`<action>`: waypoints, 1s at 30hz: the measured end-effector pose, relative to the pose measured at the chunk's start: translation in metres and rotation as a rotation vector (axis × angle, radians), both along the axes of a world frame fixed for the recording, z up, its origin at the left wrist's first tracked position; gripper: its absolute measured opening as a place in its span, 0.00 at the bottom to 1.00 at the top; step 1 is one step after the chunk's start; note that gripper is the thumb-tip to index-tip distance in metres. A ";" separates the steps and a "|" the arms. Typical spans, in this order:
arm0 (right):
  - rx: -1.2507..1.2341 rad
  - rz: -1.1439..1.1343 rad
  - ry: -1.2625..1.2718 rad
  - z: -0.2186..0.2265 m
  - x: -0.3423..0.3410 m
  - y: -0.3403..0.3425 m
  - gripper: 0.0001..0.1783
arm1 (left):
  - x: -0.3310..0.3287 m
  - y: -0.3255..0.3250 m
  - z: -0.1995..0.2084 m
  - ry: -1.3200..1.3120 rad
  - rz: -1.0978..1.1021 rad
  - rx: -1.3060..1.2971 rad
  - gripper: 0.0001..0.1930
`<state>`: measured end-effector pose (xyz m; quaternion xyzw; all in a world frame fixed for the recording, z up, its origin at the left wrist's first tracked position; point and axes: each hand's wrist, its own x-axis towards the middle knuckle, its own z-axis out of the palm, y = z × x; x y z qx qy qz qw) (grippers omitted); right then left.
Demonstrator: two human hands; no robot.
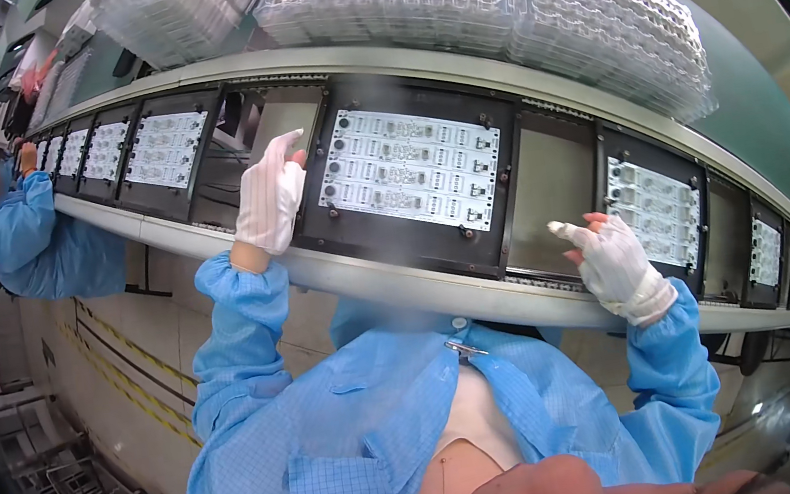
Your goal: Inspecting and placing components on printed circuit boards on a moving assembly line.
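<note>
Circuit panel: inside the black carrier, components facing up; probably light, stiff and fragile, best held by its edges, clear of the components.
Left grip: just left of the carrier, fingers loosely extended, nothing seen held; the panel lies to its right. Contact with the carrier cannot be told.
Right grip: right of the carrier, fingers parted and half-curled, holding nothing visible; the panel lies to its left, well apart.
Neighbouring panel: right of the carrier, near the right grip.

Beyond the fingers of the left hand, we see clear trays cropped above; rightward of those fingers, the white panel bears parts too small to identify.
</note>
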<state>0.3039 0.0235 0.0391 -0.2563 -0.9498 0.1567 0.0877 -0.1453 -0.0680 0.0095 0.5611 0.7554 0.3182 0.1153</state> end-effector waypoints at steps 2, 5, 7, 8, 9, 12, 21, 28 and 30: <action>0.115 -0.040 -0.016 0.005 0.010 0.000 0.20 | 0.005 0.001 0.001 0.155 -0.009 0.092 0.16; 0.055 -0.145 -0.099 -0.002 0.039 -0.001 0.22 | 0.016 -0.004 0.009 0.221 -0.034 0.063 0.16; 0.112 -0.171 -0.102 0.000 0.047 0.003 0.20 | 0.023 -0.004 0.018 0.125 -0.082 -0.001 0.19; 0.101 -0.220 -0.179 0.002 0.050 0.006 0.18 | 0.026 -0.001 0.021 0.144 -0.132 0.001 0.19; 0.087 -0.269 -0.256 0.003 0.052 0.007 0.17 | 0.030 0.002 0.023 0.162 -0.182 0.000 0.20; 0.091 -0.318 -0.321 0.005 0.057 0.009 0.16 | 0.024 0.027 0.031 0.305 -0.299 -0.057 0.20; 0.189 -0.243 -0.212 0.055 0.074 0.000 0.17 | -0.053 0.183 0.073 0.625 -0.071 0.151 0.21; 0.269 -0.288 0.078 0.095 0.026 0.088 0.18 | -0.084 0.181 0.108 0.381 -0.149 0.035 0.22; 0.360 -0.365 0.106 0.100 0.013 0.126 0.19 | -0.085 0.166 0.116 0.328 -0.097 0.071 0.22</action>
